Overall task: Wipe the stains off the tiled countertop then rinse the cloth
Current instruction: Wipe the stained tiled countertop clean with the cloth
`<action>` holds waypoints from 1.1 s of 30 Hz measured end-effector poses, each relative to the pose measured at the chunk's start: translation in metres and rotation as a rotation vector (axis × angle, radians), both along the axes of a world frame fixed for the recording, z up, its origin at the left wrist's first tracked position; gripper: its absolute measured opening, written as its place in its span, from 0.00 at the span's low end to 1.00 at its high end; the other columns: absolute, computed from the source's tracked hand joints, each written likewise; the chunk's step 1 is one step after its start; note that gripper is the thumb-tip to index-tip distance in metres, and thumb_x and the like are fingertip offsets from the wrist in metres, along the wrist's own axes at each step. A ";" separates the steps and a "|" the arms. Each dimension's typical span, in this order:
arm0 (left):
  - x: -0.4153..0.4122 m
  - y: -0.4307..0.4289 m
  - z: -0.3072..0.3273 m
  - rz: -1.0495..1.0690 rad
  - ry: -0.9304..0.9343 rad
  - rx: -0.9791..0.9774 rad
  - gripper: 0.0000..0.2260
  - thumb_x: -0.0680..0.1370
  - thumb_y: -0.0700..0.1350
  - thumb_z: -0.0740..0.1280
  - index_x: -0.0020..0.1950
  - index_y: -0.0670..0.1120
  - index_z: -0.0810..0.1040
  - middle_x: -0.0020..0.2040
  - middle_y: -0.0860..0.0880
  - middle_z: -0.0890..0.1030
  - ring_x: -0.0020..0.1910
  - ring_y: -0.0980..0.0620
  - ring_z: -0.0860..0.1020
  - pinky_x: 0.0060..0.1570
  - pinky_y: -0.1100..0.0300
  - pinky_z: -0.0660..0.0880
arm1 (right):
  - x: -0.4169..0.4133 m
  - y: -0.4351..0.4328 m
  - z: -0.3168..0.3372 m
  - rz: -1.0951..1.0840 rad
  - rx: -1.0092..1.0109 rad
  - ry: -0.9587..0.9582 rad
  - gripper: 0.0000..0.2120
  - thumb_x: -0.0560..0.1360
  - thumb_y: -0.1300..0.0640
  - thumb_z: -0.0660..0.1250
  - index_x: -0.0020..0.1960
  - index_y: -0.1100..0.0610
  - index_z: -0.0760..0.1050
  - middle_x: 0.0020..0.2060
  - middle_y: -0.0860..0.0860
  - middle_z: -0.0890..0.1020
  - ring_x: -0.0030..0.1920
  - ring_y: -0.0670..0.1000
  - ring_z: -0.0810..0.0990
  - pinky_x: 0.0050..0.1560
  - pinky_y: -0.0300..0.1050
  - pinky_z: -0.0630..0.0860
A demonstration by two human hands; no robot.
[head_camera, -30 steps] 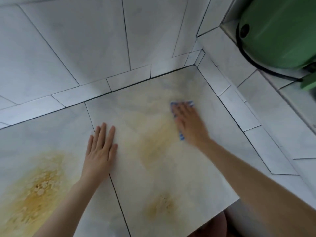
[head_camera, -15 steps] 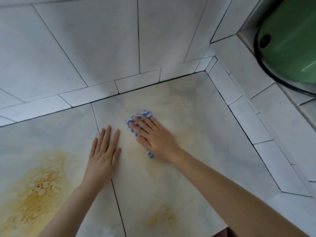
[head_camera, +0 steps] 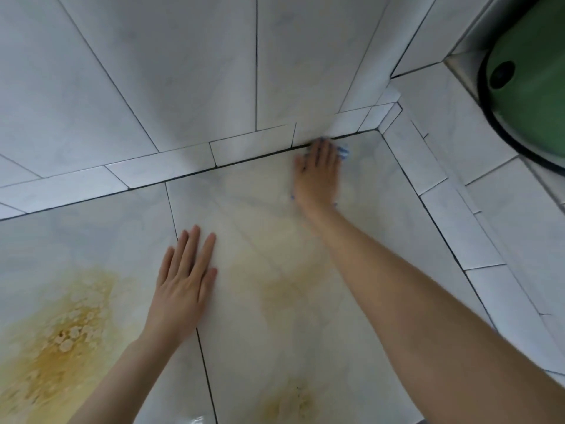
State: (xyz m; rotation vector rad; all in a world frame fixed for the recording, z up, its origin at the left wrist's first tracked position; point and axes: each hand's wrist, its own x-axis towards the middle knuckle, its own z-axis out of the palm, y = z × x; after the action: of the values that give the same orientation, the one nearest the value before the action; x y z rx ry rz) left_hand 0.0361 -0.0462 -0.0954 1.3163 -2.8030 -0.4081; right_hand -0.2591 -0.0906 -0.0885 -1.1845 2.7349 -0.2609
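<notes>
The right grip (head_camera: 318, 172), fingers straight, is pressing the soft, light cloth (head_camera: 344, 152) at the bench's (head_camera: 367, 270) back edge near the right corner; bunching its middle looks easiest. The left grip (head_camera: 186, 280) is resting flat, empty.

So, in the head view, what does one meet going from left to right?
Large yellow-brown stain, left hand lying flat, right hand pressing the blue-and-white cloth, round green container with black rim.

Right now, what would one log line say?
wiping | right hand presses cloth at back edge | left hand flat on countertop | stains visible
</notes>
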 end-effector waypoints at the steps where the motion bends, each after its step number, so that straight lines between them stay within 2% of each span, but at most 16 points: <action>1: 0.000 0.000 0.000 0.000 0.000 0.001 0.24 0.81 0.55 0.42 0.77 0.51 0.47 0.78 0.49 0.47 0.76 0.52 0.43 0.73 0.55 0.41 | 0.022 -0.003 -0.006 0.071 -0.039 0.005 0.29 0.82 0.47 0.43 0.75 0.64 0.47 0.75 0.61 0.51 0.76 0.58 0.48 0.75 0.51 0.44; 3: 0.000 0.000 0.000 0.005 -0.007 -0.008 0.24 0.81 0.55 0.42 0.77 0.51 0.48 0.78 0.49 0.48 0.76 0.52 0.43 0.73 0.55 0.42 | 0.072 0.000 -0.010 0.286 -0.094 -0.029 0.31 0.80 0.44 0.43 0.75 0.63 0.53 0.74 0.60 0.57 0.75 0.58 0.53 0.75 0.51 0.47; 5: 0.000 -0.001 0.000 0.007 -0.011 -0.011 0.24 0.81 0.54 0.43 0.77 0.50 0.49 0.78 0.48 0.50 0.76 0.51 0.44 0.73 0.56 0.42 | 0.106 0.015 -0.009 0.619 -0.066 -0.026 0.31 0.79 0.43 0.43 0.76 0.58 0.53 0.75 0.55 0.57 0.76 0.54 0.53 0.75 0.49 0.46; 7: 0.000 -0.001 0.000 0.006 -0.008 -0.009 0.24 0.81 0.54 0.44 0.77 0.50 0.50 0.78 0.47 0.50 0.76 0.51 0.44 0.73 0.56 0.42 | 0.105 0.026 -0.006 0.880 0.000 0.018 0.30 0.78 0.43 0.40 0.76 0.55 0.51 0.76 0.51 0.56 0.76 0.52 0.51 0.75 0.47 0.45; 9: 0.000 -0.001 0.001 0.005 -0.002 -0.005 0.24 0.81 0.54 0.44 0.77 0.50 0.50 0.78 0.47 0.50 0.76 0.51 0.44 0.73 0.56 0.42 | 0.075 0.027 -0.004 1.000 0.005 0.069 0.28 0.79 0.45 0.42 0.75 0.55 0.56 0.74 0.51 0.60 0.75 0.53 0.56 0.74 0.47 0.47; 11: 0.000 -0.001 0.001 0.006 0.001 -0.001 0.24 0.81 0.54 0.43 0.77 0.51 0.49 0.78 0.48 0.49 0.76 0.52 0.44 0.73 0.55 0.42 | 0.030 0.027 -0.009 0.935 -0.018 0.112 0.25 0.80 0.51 0.47 0.72 0.60 0.63 0.71 0.56 0.67 0.72 0.57 0.64 0.72 0.48 0.49; 13: 0.000 0.000 0.002 0.007 0.000 -0.004 0.24 0.81 0.54 0.43 0.77 0.51 0.49 0.78 0.48 0.49 0.76 0.52 0.43 0.73 0.55 0.42 | -0.027 0.030 -0.011 0.715 -0.035 0.176 0.22 0.78 0.56 0.54 0.69 0.65 0.66 0.70 0.61 0.67 0.70 0.62 0.65 0.71 0.52 0.52; 15: 0.000 0.001 0.002 0.006 -0.001 -0.005 0.24 0.81 0.53 0.43 0.77 0.51 0.49 0.78 0.48 0.49 0.76 0.51 0.43 0.73 0.55 0.42 | -0.076 0.041 -0.007 0.458 0.027 0.211 0.25 0.77 0.58 0.56 0.71 0.67 0.61 0.74 0.62 0.59 0.73 0.63 0.58 0.72 0.55 0.52; 18: -0.001 0.001 0.002 0.011 0.002 0.000 0.24 0.81 0.53 0.43 0.77 0.51 0.49 0.78 0.48 0.49 0.76 0.51 0.44 0.73 0.54 0.43 | -0.093 0.045 0.003 0.013 0.020 0.099 0.26 0.81 0.52 0.45 0.77 0.59 0.46 0.77 0.54 0.48 0.76 0.55 0.46 0.75 0.49 0.44; 21: -0.001 0.001 0.002 0.009 0.002 0.010 0.24 0.81 0.53 0.43 0.77 0.50 0.49 0.78 0.48 0.48 0.77 0.51 0.44 0.73 0.54 0.43 | -0.065 0.021 0.004 -0.167 0.010 -0.025 0.27 0.82 0.48 0.43 0.76 0.60 0.41 0.77 0.55 0.46 0.76 0.54 0.43 0.75 0.48 0.39; 25: -0.001 -0.001 0.003 -0.004 0.037 0.052 0.25 0.81 0.55 0.41 0.77 0.52 0.47 0.78 0.50 0.46 0.76 0.53 0.41 0.73 0.57 0.39 | 0.004 -0.004 -0.003 0.035 -0.030 -0.001 0.30 0.82 0.46 0.46 0.75 0.65 0.45 0.76 0.61 0.48 0.76 0.57 0.46 0.75 0.49 0.42; 27: 0.000 -0.001 0.005 0.017 0.079 0.096 0.26 0.80 0.57 0.41 0.77 0.51 0.46 0.78 0.51 0.43 0.75 0.56 0.38 0.72 0.60 0.36 | 0.050 -0.003 -0.006 0.205 -0.073 0.019 0.31 0.81 0.45 0.44 0.75 0.64 0.47 0.75 0.61 0.50 0.76 0.57 0.47 0.75 0.49 0.43; 30: 0.007 0.005 0.006 0.110 0.107 0.112 0.29 0.78 0.59 0.42 0.76 0.49 0.45 0.77 0.51 0.43 0.74 0.58 0.35 0.72 0.63 0.34 | 0.100 -0.002 -0.005 0.477 -0.061 -0.008 0.32 0.77 0.44 0.37 0.76 0.58 0.49 0.76 0.56 0.50 0.76 0.54 0.47 0.74 0.47 0.40; 33: 0.014 0.011 0.004 0.112 0.091 0.092 0.29 0.79 0.58 0.42 0.77 0.46 0.47 0.77 0.49 0.45 0.75 0.56 0.38 0.73 0.62 0.37 | 0.138 -0.006 -0.003 0.793 -0.035 0.026 0.28 0.80 0.47 0.39 0.76 0.56 0.52 0.76 0.52 0.54 0.76 0.53 0.49 0.73 0.47 0.40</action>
State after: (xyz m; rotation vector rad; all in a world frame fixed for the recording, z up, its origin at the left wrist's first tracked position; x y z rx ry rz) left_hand 0.0497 -0.0349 -0.0917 1.4258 -2.6515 -0.5835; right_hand -0.1215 -0.0964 -0.0916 -2.1430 2.0516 -0.1840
